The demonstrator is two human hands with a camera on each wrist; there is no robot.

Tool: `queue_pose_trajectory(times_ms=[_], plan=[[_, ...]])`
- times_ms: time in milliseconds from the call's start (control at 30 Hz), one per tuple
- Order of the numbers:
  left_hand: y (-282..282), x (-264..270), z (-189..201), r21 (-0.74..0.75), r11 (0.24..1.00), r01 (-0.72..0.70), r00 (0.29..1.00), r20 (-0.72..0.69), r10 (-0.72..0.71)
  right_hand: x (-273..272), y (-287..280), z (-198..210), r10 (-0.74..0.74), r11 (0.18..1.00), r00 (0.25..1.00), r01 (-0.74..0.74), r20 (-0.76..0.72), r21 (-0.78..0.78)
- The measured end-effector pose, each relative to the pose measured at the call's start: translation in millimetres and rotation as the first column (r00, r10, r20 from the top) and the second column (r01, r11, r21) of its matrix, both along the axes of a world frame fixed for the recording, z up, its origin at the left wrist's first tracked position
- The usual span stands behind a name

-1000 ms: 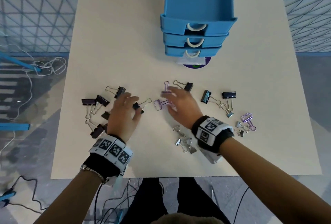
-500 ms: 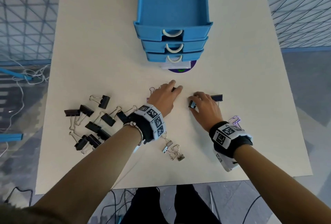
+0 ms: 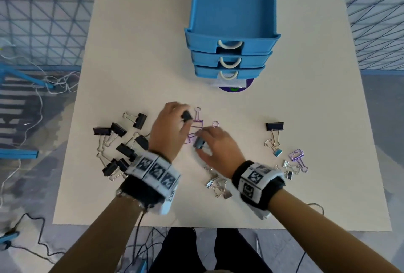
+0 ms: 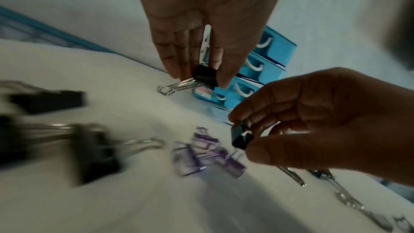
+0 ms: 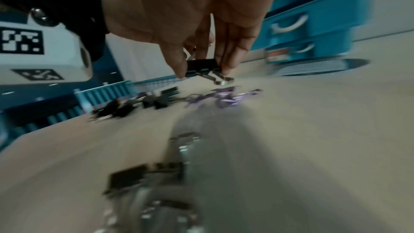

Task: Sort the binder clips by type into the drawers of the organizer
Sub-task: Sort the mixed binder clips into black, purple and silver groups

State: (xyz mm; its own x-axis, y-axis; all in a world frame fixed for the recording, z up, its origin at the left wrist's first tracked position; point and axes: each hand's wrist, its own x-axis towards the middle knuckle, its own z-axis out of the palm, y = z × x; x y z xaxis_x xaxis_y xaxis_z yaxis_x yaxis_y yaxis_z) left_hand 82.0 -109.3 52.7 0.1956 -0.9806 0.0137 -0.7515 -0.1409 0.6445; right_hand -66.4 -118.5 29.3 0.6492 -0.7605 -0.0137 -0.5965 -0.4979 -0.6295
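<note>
The blue three-drawer organizer (image 3: pixel 231 41) stands at the table's far middle, its top drawer pulled out and showing nothing inside. My left hand (image 3: pixel 185 120) pinches a black binder clip (image 3: pixel 186 116) just above the table; the left wrist view shows that clip (image 4: pixel 205 77) between thumb and fingertips. My right hand (image 3: pixel 200 145), close beside the left, pinches another dark binder clip (image 3: pixel 199 142), also seen in the right wrist view (image 5: pixel 201 67). Purple wire clips (image 3: pixel 197 123) lie on the table between and beyond the two hands.
Several black clips (image 3: pixel 120 141) are heaped on the table at the left. One black clip (image 3: pixel 274 126) lies alone at the right, with small blue, silver and purple clips (image 3: pixel 296 156) below it. Small silver clips (image 3: pixel 218 183) lie near my right wrist. Cables hang past the table's near edge.
Each hand has picked up a black clip. The right hand has moved left to the middle beside the left hand, and the left hand has drawn back slightly with its clip.
</note>
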Motion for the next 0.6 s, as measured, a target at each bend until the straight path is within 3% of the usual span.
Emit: queue_pose_trajectory(times_ms=[133,333,467,600], plan=[[60.7,33.6,-2.7,0.147,0.986,-0.083,0.994,0.086,0.070,42.4,31.3,-3.8,0.260,0.965,0.959,-0.253,-0.110,0.074],[97.4,45.7,-22.7,0.299,0.954,0.038,0.985,0.149,-0.086,64.3,53.9,-12.9,0.409,0.912,0.888,-0.390,-0.208,0.127],[91.8,40.8,-21.6,0.282,0.958,0.056,0.976,0.185,-0.112,45.9,44.0,-5.8,0.338,0.940,0.914,-0.320,-0.222,0.115],[81.3,12.2,-14.8,0.213,0.969,0.126,0.974,0.160,-0.161,17.1,25.1,-11.7,0.157,0.976,0.939,-0.195,-0.305,-0.099]])
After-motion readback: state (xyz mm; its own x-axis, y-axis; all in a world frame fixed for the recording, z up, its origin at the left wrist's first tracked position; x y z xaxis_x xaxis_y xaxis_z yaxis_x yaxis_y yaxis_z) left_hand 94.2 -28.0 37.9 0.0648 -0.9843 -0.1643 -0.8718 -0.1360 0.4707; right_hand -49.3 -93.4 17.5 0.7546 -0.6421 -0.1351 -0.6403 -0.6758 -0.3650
